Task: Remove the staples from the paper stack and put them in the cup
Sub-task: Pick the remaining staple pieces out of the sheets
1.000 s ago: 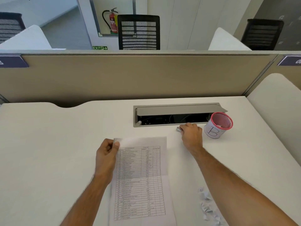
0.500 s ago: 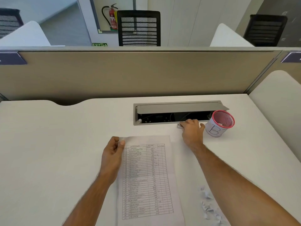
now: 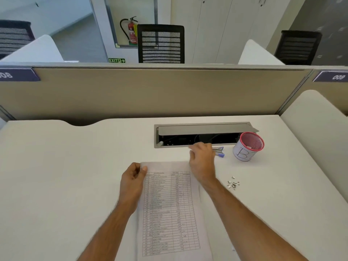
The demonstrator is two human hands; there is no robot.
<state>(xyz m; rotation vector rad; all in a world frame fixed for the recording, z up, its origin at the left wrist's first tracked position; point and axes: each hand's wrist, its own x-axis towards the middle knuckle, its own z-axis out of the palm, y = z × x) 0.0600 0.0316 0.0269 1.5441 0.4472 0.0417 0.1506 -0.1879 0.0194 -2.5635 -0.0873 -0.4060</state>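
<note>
my left hand (image 3: 132,182) pinches the paper stack (image 3: 169,210) at its far left corner to steady it; my right hand (image 3: 202,159) hovers, seemingly empty, near the staple remover (image 3: 219,152); loose staples (image 3: 233,183) lie right, short of the cup (image 3: 248,146).

The left hand (image 3: 132,180) pinches the paper stack's (image 3: 170,208) far-left corner; the right hand (image 3: 202,158) hovers near the staple remover (image 3: 219,152), the cup (image 3: 248,146) farther right.

Cup (image 3: 248,146): pink mesh, white wrap lettered "B". 
Left of cup: tool (image 3: 219,151), blue and silver. 
Below cup: staples (image 3: 233,183), silver. 
Further left of cup: paper (image 3: 170,210), white, black-ruled table. 
Under cup: desk (image 3: 66,176), white.
</note>
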